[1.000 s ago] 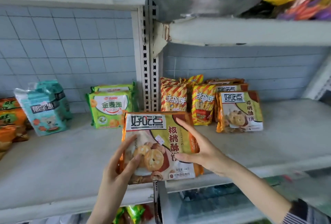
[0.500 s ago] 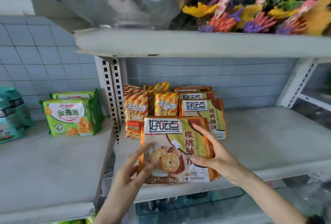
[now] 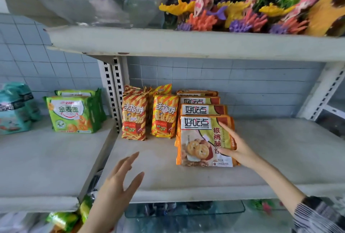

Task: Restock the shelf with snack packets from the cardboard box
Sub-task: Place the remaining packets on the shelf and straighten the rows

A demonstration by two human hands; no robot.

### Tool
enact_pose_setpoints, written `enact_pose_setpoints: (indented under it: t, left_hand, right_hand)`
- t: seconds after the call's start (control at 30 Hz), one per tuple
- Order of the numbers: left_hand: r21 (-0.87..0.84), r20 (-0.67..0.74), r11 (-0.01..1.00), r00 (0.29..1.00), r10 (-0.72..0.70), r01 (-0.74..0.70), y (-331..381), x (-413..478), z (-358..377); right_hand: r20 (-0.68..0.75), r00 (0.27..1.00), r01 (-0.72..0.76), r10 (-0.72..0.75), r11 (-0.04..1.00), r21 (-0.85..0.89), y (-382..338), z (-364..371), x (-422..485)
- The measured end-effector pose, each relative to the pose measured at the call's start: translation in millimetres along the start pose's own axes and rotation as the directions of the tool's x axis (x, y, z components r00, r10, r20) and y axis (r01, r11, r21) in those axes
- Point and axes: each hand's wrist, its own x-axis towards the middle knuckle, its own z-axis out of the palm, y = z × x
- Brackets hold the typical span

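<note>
An orange and green walnut cookie packet (image 3: 201, 139) stands on the grey shelf (image 3: 280, 158), leaning against a row of like packets (image 3: 202, 109) behind it. My right hand (image 3: 237, 147) holds its right edge, fingers on the front and thumb low on the face. My left hand (image 3: 119, 186) hovers apart from it over the shelf's front edge, fingers straight and spread, holding nothing. The cardboard box is out of view.
Two striped finger-biscuit packets (image 3: 134, 119) stand left of the cookie row. On the left shelf sit green packets (image 3: 72, 113) and teal packets (image 3: 15, 109). The upper shelf (image 3: 186, 44) holds a clear bag and mermaid toys (image 3: 233, 9). A slotted upright (image 3: 112, 91) divides the bays.
The packet moved back and right onto the shelf, against the cookie row. My left hand let go of it and drew back. The view shifted right.
</note>
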Motion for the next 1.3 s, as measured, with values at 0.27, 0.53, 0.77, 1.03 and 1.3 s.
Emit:
enact_pose_setpoints:
  t: [0.27,0.53,0.77,1.03,1.3]
  left_hand:
    - [0.229,-0.065,0.97,0.996,-0.066,0.08,-1,-6,-5]
    - [0.519,-0.068,0.844,0.991,-0.119,0.137,-2,6,-9]
    - [0.482,0.029,0.873,0.994,-0.107,0.08,3,12,-8]
    - [0.465,0.188,0.884,0.981,-0.047,-0.047,3,12,-3]
    - [0.376,0.389,0.892,0.917,0.092,-0.249,19,5,32]
  right_hand:
    - [-0.098,0.993,-0.003,-0.068,0.806,-0.591,7,-6,-5]
    - [-0.211,0.975,-0.216,0.073,0.547,-0.809,-11,7,-40]
    - [-0.345,0.918,-0.396,0.195,0.415,-0.819,-20,18,-89]
    - [-0.477,0.823,-0.564,0.308,0.349,-0.748,-23,29,-153]
    - [-0.636,0.666,-0.741,0.389,0.253,-0.622,-32,55,-244]
